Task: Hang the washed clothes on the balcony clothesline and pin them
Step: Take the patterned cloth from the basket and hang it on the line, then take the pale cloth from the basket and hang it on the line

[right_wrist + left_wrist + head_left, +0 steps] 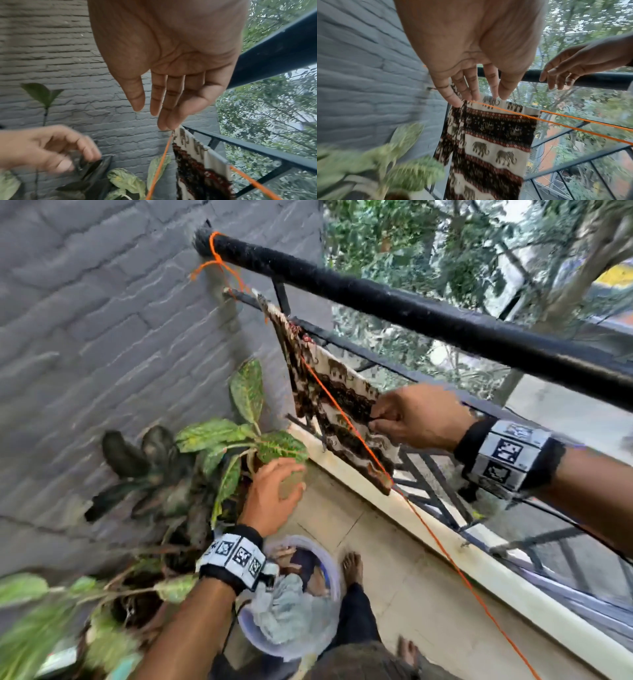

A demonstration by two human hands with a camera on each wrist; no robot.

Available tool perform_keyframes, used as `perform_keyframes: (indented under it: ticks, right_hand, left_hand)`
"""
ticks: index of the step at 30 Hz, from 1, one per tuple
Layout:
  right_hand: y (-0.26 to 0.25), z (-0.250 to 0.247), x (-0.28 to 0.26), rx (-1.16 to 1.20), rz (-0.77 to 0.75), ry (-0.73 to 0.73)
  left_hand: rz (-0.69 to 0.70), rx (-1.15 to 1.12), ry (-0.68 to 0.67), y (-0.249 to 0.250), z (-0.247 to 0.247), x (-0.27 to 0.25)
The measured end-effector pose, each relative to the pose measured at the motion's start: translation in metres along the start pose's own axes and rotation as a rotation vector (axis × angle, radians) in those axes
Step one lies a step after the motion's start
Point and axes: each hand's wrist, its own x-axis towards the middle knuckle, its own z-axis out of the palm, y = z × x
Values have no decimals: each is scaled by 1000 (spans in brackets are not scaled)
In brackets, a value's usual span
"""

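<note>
We judge the elephant-print cloth (337,412), draped over the orange clothesline (445,556), soft, light, slip-prone; right hand (416,417) pinches its top edge, left hand (274,496) released at 7 o'clock.

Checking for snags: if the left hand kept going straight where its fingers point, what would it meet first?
Probably the elephant-print cloth draped on the orange line; the left hand has its fingertips aimed at its top edge, though depth is unclear.

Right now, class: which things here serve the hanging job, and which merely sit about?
Job: elephant-print cloth, orange clothesline, bucket of washed clothes, right hand at the cloth, left hand.
Sitting about: potted plants, black railing, grey brick wall.
</note>
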Motion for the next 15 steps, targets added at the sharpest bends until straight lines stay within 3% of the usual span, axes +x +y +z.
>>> perform_keyframes:
  ticks: [8,13,15]
  right_hand:
    - [-83,79,-39,117,-101,-182]
    - [-128,167,-71,146,-145,-384]
    - [-140,208,-88,117,-136,-481]
  left_hand:
    - [-296,-83,-179,-8,54,-167]
    - [-528,-195,-103,-30,71,-253]
    - [-659,-246,-156,-50,79,-290]
